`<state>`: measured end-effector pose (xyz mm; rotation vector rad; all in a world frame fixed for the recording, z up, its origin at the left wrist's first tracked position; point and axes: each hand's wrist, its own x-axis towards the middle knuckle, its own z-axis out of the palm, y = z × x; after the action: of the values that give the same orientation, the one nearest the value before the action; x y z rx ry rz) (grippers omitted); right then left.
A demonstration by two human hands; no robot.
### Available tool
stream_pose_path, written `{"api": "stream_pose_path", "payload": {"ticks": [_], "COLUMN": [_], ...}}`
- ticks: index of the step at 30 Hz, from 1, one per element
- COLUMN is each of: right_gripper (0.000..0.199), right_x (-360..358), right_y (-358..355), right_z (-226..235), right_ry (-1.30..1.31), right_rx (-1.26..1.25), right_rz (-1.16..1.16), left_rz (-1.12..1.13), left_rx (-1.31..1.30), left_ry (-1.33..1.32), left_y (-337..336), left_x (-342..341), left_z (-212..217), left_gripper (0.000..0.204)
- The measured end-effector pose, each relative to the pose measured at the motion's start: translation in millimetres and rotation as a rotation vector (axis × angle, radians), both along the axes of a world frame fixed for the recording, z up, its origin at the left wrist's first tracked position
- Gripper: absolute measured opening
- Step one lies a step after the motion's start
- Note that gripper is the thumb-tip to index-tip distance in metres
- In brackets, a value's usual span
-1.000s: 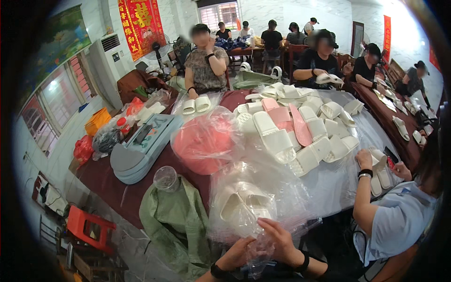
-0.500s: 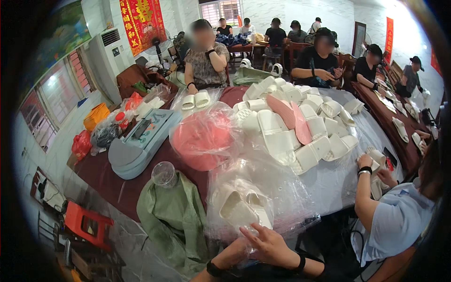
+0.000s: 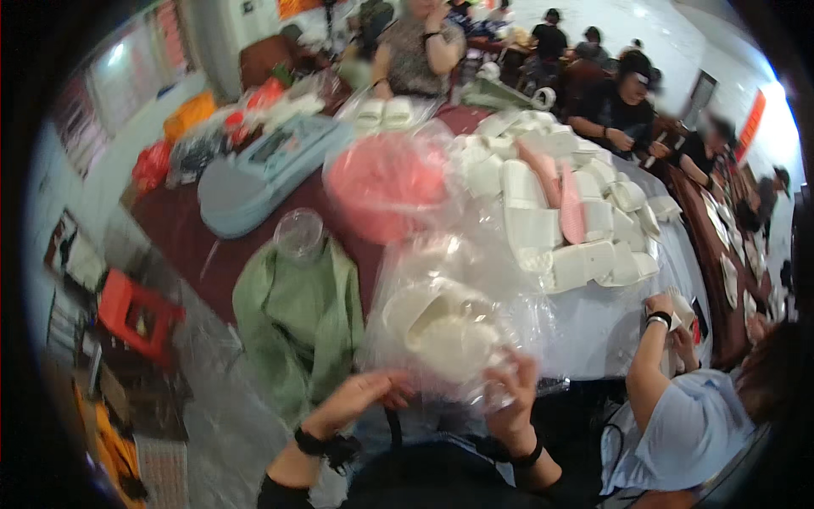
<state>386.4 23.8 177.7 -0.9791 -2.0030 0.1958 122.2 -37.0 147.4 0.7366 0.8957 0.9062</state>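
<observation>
A clear plastic bag (image 3: 534, 327) lies at the near edge of the table, with white slippers (image 3: 454, 339) in or under it. My right hand (image 3: 513, 394) is at the bag's near right corner, fingers curled and closed on the thin plastic; blur softens the detail. On the other side, my left hand (image 3: 365, 397) is beside the bag's near left corner, its fingers stretched out and holding nothing that I can see. A dark band circles each wrist. Just left of the bag, green woven cloth (image 3: 297, 314) hangs over the table's edge.
Beyond the bag sit a pink bundle in clear plastic (image 3: 386, 182), a grey-blue device (image 3: 271, 174) and a clear cup (image 3: 298, 233). White slippers pile up (image 3: 534, 216) at the right, two pink ones among them. A co-worker's hand (image 3: 660, 304) handles slippers at the near right.
My hands were close together at the bag's near edge and are now apart: the left has moved left, the right up and to the right. The whole view has tilted downward.
</observation>
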Motion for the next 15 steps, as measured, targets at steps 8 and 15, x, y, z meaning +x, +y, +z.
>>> {"api": "stream_pose_path", "payload": {"ticks": [8, 15], "right_gripper": [0.022, 0.026], "right_x": [0, -23], "right_y": [14, 10], "right_z": [9, 15], "right_ry": [0.596, 1.030], "right_rx": [-0.171, -0.526], "right_rz": [-0.077, 0.074], "left_rz": [0.954, 0.454], "left_rx": [0.152, 0.116], "left_ry": [1.270, 1.198], "left_y": [-34, -29], "left_x": [-78, -92], "left_z": [-125, -237], "left_gripper": [0.038, 0.068]}}
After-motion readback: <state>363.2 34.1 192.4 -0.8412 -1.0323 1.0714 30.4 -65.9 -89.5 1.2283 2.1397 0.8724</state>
